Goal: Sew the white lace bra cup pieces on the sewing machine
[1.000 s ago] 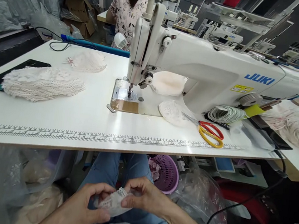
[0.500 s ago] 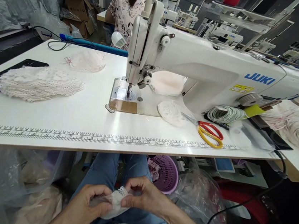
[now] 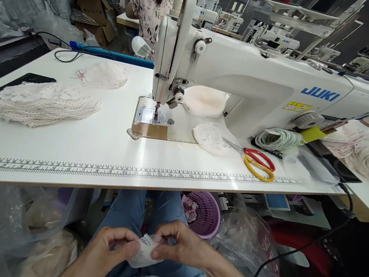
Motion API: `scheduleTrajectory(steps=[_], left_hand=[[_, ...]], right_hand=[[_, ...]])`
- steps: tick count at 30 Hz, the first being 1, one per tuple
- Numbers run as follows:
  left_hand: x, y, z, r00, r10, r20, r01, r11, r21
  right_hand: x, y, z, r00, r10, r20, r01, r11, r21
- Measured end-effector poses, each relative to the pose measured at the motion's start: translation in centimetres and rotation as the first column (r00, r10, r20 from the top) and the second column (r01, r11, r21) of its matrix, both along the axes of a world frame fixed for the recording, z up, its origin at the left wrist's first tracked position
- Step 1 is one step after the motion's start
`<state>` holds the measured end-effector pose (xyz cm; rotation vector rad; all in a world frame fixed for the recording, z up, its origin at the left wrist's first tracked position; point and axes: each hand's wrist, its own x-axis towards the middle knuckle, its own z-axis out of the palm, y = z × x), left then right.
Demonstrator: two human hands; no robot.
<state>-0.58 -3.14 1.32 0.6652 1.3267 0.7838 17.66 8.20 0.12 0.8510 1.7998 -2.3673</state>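
A small white piece of lace-edged fabric [image 3: 145, 255] is held over my lap, below the table's front edge. My left hand [image 3: 113, 252] pinches its left side between thumb and fingers. On its right side, my right hand [image 3: 177, 243] grips it the same way. The lace strip shows at the top between the two hands; the parts under my fingers are hidden. Above, on the table, stands a white sewing machine [image 3: 245, 70] with its presser foot [image 3: 156, 112] over the needle plate.
A stack of lace pieces [image 3: 45, 104] lies at the table's left, with another fabric piece [image 3: 103, 75] behind. Scissors [image 3: 258, 162] rest beside a round lace piece [image 3: 207, 137]. A purple basket [image 3: 208, 217] stands under the table. A person [image 3: 150, 10] sits beyond.
Both hands stay over my lap, and the fabric between them has been turned slightly, its lace edge now less exposed. The whole view has shifted a little.
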Motion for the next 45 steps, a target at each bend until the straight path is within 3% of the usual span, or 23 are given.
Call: scheduleTrajectory(steps=[6, 17, 24, 28, 32, 36, 40, 45], left_hand=[[0.5, -0.1, 1.1, 0.982, 0.176, 0.064, -0.169, 0.981, -0.096], [0.2, -0.1, 0.0, 0.950, 0.188, 0.250, -0.147, 0.974, -0.173], [0.5, 0.1, 0.2, 0.954, 0.199, 0.225, -0.163, 0.972, -0.168], [0.0, 0.3, 0.3, 0.977, 0.155, 0.148, -0.138, 0.983, -0.119], [-0.6, 0.7, 0.2, 0.998, -0.044, 0.046, 0.044, 0.999, 0.000], [-0.4, 1.3, 0.4, 0.981, -0.160, -0.109, 0.171, 0.979, 0.108], [-0.3, 1.7, 1.0, 0.943, -0.198, -0.269, 0.235, 0.966, 0.112], [-1.1, 1.3, 1.0, 0.928, -0.175, -0.329, 0.218, 0.971, 0.097]], right_hand=[[1.0, 0.5, 0.0, 0.998, 0.053, -0.017, -0.053, 0.999, -0.007], [2.2, 0.5, -0.1, 0.995, 0.062, -0.080, -0.072, 0.989, -0.125], [1.2, 0.0, 0.3, 0.998, -0.009, -0.063, 0.011, 1.000, 0.023], [1.1, -0.1, 0.2, 0.999, -0.028, -0.028, 0.029, 0.999, 0.019], [1.5, 0.2, 0.2, 0.998, 0.054, -0.036, -0.054, 0.998, -0.022], [0.7, 0.3, 0.7, 0.997, 0.064, -0.033, -0.062, 0.996, 0.062], [-1.0, -0.1, 1.5, 1.000, 0.012, 0.021, -0.014, 0.990, 0.137], [-1.8, -0.1, 2.2, 0.999, -0.002, 0.046, -0.005, 0.988, 0.153]])
